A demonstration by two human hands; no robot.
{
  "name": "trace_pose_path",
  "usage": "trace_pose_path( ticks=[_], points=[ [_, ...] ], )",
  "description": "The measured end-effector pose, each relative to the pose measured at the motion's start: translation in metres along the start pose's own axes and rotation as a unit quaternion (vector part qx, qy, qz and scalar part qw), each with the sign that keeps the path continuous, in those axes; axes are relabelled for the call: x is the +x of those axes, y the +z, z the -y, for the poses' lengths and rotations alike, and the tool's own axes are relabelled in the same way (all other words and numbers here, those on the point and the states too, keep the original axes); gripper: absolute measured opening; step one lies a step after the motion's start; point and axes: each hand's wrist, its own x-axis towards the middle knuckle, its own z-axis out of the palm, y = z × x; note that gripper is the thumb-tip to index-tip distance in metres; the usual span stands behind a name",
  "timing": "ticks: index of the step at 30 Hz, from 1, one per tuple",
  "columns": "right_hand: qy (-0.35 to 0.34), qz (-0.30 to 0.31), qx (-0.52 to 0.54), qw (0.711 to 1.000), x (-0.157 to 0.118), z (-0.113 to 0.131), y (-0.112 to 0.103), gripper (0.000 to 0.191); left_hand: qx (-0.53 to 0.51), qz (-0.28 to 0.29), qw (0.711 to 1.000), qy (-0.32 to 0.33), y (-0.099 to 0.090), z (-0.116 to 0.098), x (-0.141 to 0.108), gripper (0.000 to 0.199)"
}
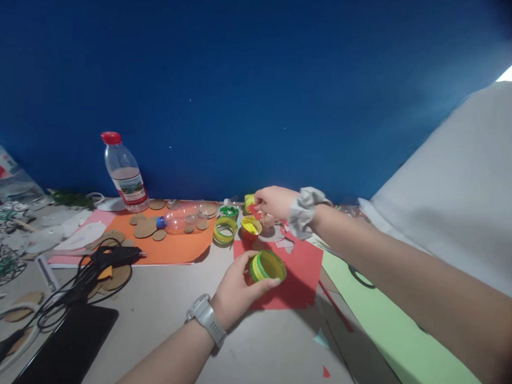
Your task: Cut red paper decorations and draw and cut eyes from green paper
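Observation:
My left hand (pixel 240 287) is wrapped around a small round container (pixel 264 267) with yellow and green bands, tilted so its yellow inside shows. A sheet of red paper (pixel 297 278) lies beneath it. My right hand (pixel 276 201) reaches to the back, fingers pinched together over small red and yellow pieces; what they grip is too small to make out. Just below those fingers stands a red cup with yellow inside (pixel 251 228). To its left is a yellow-green banded ring (pixel 225 231), with a green-filled clear container (pixel 228 212) behind.
Orange paper (pixel 172 250) bears cardboard discs and a clear bottle with a blue cap (pixel 178 221). A red-capped water bottle (pixel 124 178) stands behind. At left lie a glue gun (pixel 115 256), cables and a black phone (pixel 69 348). Light green paper (pixel 386 316) lies at right.

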Motion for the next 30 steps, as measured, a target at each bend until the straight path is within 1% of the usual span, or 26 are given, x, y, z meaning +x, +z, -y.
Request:
trace_pose_path(
  ticks=[2, 3, 5, 6, 7, 8, 11, 14, 17, 21, 25, 30],
  points=[
    [-0.022, -0.008, 0.086, 0.996, -0.014, 0.001, -0.013, 0.012, 0.001, 0.001, 1.0, 0.002, 0.0, -0.001, 0.0, 0.044],
    [-0.037, -0.008, 0.131, 0.991, -0.023, 0.001, -0.016, 0.014, 0.002, 0.001, 1.0, 0.003, 0.0, -0.001, 0.0, 0.042],
    [-0.072, -0.004, 0.245, 0.967, -0.04, 0.0, -0.014, 0.019, 0.006, 0.002, 1.0, 0.006, 0.0, -0.002, 0.0, 0.039],
    [-0.095, -0.001, 0.324, 0.941, -0.048, 0.0, -0.009, 0.02, 0.009, 0.003, 1.0, 0.008, -0.001, -0.002, 0.0, 0.039],
    [-0.128, 0.026, 0.553, 0.823, -0.056, 0.0, -0.002, 0.02, 0.012, 0.005, 1.0, 0.01, -0.001, -0.002, 0.0, 0.038],
    [-0.15, 0.027, 0.619, 0.771, -0.062, 0.0, 0.006, 0.026, 0.016, 0.008, 1.0, 0.012, -0.001, -0.002, 0.0, 0.037],
    [-0.176, 0.019, 0.698, 0.693, -0.078, -0.001, 0.031, 0.039, 0.028, 0.015, 0.999, 0.014, -0.001, 0.0, 0.001, 0.035],
    [-0.174, 0.021, 0.751, 0.636, -0.092, -0.003, 0.052, 0.039, 0.035, 0.013, 0.999, 0.01, -0.002, 0.002, 0.0, 0.036],
    [-0.152, 0.015, 0.79, 0.594, -0.108, -0.011, 0.069, 0.034, 0.036, 0.014, 0.999, 0.006, -0.002, 0.002, -0.001, 0.038],
    [-0.108, -0.002, 0.825, 0.555, -0.132, -0.023, 0.086, 0.026, 0.041, 0.013, 0.999, 0.0, -0.002, 0.002, -0.003, 0.039],
    [-0.077, -0.01, 0.846, 0.528, -0.147, -0.031, 0.099, 0.027, 0.055, -0.001, 0.998, -0.006, -0.004, 0.005, -0.003, 0.043],
    [-0.045, -0.007, 0.861, 0.506, -0.15, -0.032, 0.124, 0.026, 0.088, -0.007, 0.996, -0.006, -0.007, 0.007, -0.005, 0.047]
  ],
)
